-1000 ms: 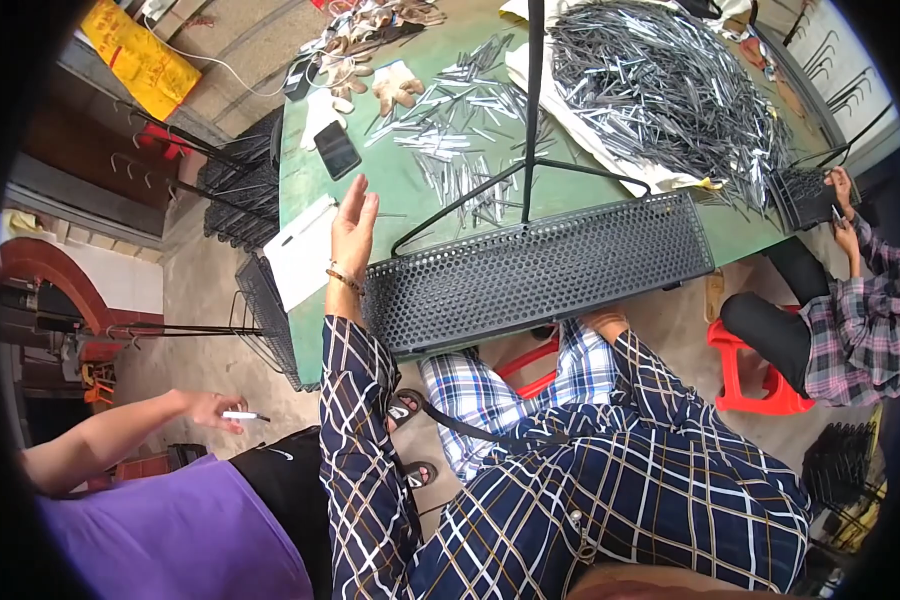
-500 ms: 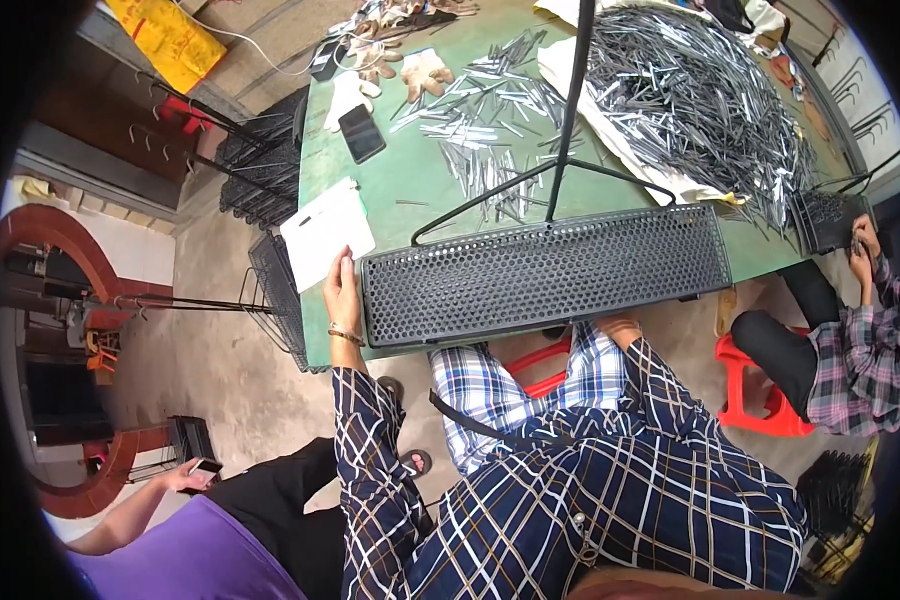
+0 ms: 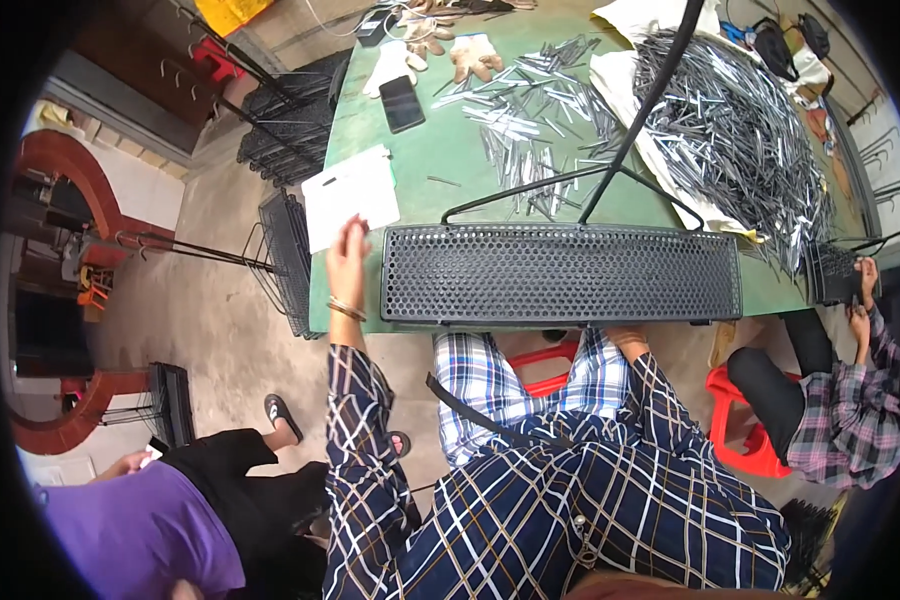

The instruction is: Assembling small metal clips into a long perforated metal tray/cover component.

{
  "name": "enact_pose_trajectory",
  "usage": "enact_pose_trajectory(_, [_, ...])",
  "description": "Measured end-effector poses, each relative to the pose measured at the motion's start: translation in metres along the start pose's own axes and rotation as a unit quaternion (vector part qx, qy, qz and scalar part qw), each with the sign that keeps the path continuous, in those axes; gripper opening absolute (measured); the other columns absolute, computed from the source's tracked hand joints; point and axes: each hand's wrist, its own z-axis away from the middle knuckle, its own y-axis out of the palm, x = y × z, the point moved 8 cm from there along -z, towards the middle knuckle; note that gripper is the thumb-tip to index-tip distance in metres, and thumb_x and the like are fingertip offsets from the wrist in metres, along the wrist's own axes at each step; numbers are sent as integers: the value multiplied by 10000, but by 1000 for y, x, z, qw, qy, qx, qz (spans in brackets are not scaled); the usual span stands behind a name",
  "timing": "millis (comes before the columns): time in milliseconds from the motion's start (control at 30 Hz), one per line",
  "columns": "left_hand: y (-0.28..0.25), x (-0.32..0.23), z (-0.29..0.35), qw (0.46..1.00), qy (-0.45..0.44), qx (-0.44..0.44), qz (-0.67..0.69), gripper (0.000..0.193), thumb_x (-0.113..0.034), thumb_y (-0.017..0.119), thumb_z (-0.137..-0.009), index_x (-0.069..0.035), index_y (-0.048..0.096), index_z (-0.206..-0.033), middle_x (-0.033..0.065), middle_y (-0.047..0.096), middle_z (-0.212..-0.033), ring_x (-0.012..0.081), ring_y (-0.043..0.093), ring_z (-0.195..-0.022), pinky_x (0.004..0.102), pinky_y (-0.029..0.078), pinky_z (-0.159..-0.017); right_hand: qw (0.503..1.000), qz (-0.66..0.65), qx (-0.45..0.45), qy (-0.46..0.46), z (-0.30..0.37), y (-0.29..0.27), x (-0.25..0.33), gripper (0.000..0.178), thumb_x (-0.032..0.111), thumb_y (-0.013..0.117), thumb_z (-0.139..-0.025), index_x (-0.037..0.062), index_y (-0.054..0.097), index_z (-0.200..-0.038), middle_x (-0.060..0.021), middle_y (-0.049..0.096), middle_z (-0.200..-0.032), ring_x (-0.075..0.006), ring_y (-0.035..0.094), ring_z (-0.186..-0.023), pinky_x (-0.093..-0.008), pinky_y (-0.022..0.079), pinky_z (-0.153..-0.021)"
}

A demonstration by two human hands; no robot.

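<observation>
The left hand (image 3: 348,262) stretches forward on a straight arm, fingers loosely extended and gripping nothing, resting at the left end of the black perforated tray (image 3: 562,273) on the green table (image 3: 440,150) — the right hand (image 3: 625,337) sits under the tray's near edge, its fingers hidden.

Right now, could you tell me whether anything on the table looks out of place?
The white paper sheet by the left hand juts over the green table's left edge. Metal rods lie scattered loose beyond the black perforated panel.
</observation>
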Motion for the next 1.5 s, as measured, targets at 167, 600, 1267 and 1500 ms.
enact_pose_trajectory(167, [41,-203,14,967,221,61,111,300,-225,495,-940,12,570,-1108,113,601,-1054,176,571,-964,311,459,-854,998,33,18,57,34,4,-58,677,538,435,-852,122,364,-1382,-142,293,-1456,-309,237,-1353,-428,181,-1107])
enact_pose_trajectory(600, [178,-198,55,906,215,141,336,357,-255,450,-939,16,516,-1162,129,576,-1093,202,550,-993,338,428,-886,963,45,25,263,190,-6,-199,653,511,428,-866,107,368,-1375,-143,300,-1452,-307,243,-1350,-417,188,-1104])
enact_pose_trajectory(1267, [96,-317,91,750,481,38,452,457,-306,375,-938,21,426,-1254,155,533,-1160,245,516,-1042,384,376,-938,982,31,-81,167,49,-87,-148,618,470,418,-887,82,375,-1366,-145,311,-1446,-304,253,-1345,-400,199,-1101])
enact_pose_trajectory(1500, [-36,-369,186,701,641,-83,301,493,-324,349,-938,23,394,-1286,164,518,-1183,260,504,-1059,400,357,-956,995,41,-53,-79,-58,-66,69,606,456,414,-894,74,377,-1362,-145,315,-1443,-303,257,-1343,-394,203,-1100])
